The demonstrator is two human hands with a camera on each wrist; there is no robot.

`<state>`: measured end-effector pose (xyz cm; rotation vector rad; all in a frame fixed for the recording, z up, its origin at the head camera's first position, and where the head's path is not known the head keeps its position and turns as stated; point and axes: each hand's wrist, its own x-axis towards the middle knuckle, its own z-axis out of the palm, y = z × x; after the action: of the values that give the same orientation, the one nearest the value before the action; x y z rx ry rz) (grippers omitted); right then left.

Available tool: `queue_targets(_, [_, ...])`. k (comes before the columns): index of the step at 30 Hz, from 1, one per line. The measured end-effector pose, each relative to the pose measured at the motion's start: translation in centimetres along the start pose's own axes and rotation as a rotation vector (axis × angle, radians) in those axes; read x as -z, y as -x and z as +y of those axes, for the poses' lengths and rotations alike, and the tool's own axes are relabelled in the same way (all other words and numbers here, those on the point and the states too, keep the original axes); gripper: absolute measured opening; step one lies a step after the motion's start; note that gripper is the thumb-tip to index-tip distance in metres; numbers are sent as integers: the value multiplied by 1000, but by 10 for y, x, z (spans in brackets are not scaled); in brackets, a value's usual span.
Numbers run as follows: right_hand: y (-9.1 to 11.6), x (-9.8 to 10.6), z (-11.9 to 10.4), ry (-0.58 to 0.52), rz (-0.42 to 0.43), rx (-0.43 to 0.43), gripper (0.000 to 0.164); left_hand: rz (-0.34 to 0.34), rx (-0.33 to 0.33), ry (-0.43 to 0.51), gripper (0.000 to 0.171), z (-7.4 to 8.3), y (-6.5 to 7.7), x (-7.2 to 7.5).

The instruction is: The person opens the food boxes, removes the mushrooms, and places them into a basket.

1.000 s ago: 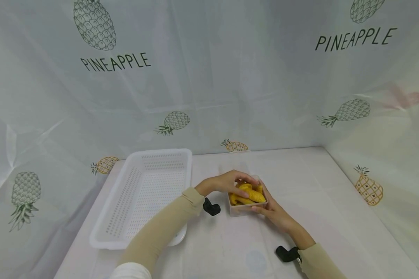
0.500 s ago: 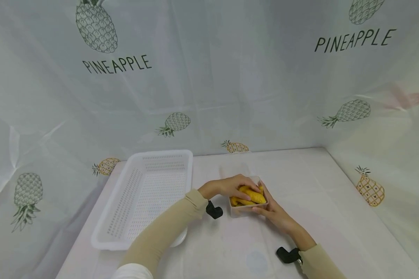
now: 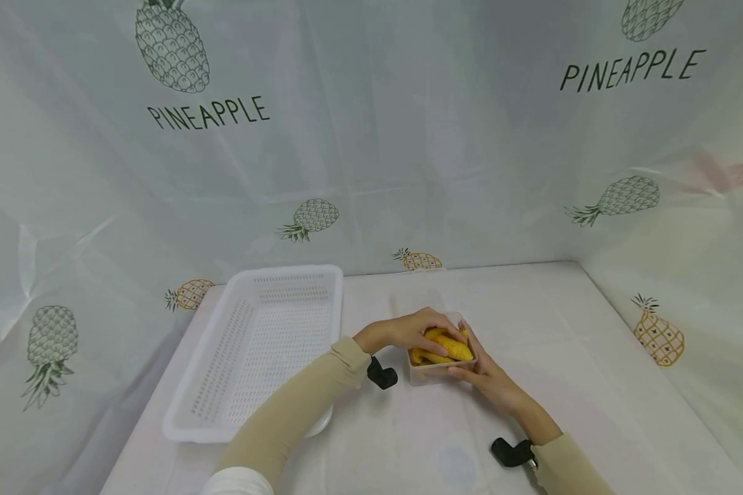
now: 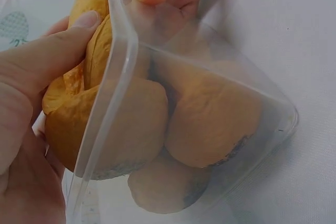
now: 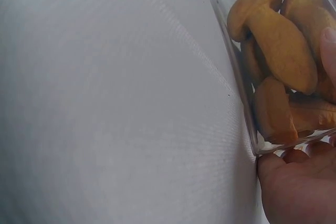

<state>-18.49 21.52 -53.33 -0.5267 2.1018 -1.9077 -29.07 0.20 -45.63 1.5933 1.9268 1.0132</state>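
Note:
Several yellow-orange mushrooms [image 5: 281, 45] fill a clear plastic box [image 3: 432, 375] on the table. My left hand [image 3: 411, 330] reaches over the box from the left and grips a mushroom [image 3: 455, 348] at the top of the pile. In the left wrist view its thumb presses on the stem of that mushroom [image 4: 97, 51], which sticks up past the box rim [image 4: 123, 51]. My right hand [image 3: 489, 378] holds the box by its right side, thumb at the near wall. Most of the left fingers are hidden behind the mushroom.
A white perforated plastic basket [image 3: 188, 385] stands on the left of the table, under and beyond my left forearm. A faint clear sheet or lid [image 3: 415, 295] lies behind the box. A pineapple-print curtain [image 3: 371, 151] borders the table at the back and sides.
My left hand has moved slightly down and right, and its fingers have closed further over the top mushroom. The right hand and box have stayed in nearly the same place.

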Motion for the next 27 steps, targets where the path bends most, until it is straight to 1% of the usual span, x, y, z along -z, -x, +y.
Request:
queue_targets(4, [0,0,-1,7,-2,1,93,14,21,26,35,2,0,0])
queue_targets(12, [0,0,-1,24,-4,7,94,30,87,10,32,10,0,1])
queue_targets(20, [0,0,0,16,-13,7,94,10,181,-11,34,11,-1,0])
queue_targets(27, [0,0,-1,15,-11,2,94,31,197,-20,32,11,-2,1])
